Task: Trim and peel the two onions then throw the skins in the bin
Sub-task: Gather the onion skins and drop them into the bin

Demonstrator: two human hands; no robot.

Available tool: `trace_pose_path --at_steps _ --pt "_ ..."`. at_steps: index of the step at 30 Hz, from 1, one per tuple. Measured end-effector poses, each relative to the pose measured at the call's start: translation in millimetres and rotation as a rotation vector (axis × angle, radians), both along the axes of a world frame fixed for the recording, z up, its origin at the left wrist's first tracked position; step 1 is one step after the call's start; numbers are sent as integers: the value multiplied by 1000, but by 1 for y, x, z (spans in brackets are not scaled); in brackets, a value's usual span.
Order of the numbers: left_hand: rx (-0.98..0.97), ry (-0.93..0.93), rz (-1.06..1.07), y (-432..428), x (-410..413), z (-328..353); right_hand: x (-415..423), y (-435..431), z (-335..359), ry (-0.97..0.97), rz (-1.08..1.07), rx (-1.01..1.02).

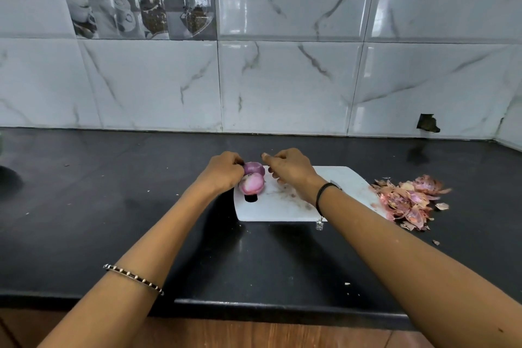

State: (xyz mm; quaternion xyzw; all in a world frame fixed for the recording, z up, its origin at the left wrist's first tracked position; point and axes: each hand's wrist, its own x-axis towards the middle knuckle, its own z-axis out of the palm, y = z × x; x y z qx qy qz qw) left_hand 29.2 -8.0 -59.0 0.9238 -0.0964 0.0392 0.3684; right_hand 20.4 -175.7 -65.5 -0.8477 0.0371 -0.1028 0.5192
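Purple and glossy, the far onion (254, 168) sits in the grip of the left hand (226, 171), whose fingers curl against its left side and appear clamped on it. The near onion (251, 184), paler pink and bare of dry skin, lies touching it just on the person's side of that grip. Both are at the left end of the white chopping board (282, 206). The right hand (288, 168) hovers just right of the held onion, its fingers curled and its thumb and forefinger drawn together. Whether that grip is closed on a scrap of skin or on nothing cannot be told. Well to the right of both grips, off the board on the black worktop (141, 206), lies a loose heap of skins (409, 200).

The peeling looks almost done, and the step in hand seems to be picking the last bits off the far onion. The next move would call for the right grip to drop any scrap on the heap. Both hands would then need to gather the light, flaky skins, stray flakes too, and carry them to the bin, which is not in view.
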Motion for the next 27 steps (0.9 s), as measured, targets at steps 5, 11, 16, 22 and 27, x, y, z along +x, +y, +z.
trace_pose_path --at_steps 5,11,16,22,27 --pt "-4 -66 76 -7 -12 1 -26 -18 -6 32 -19 -84" --pt "-8 -147 77 -24 -40 14 -72 -46 0 -24 -68 -226" --pt "-90 -134 -9 -44 -65 20 -101 -81 11 -85 -138 -517" --pt "-36 -162 -67 -64 -84 24 -137 -103 15 90 -134 -773" --pt "-28 -138 -59 -70 -84 21 -148 -105 12 75 -130 -738"
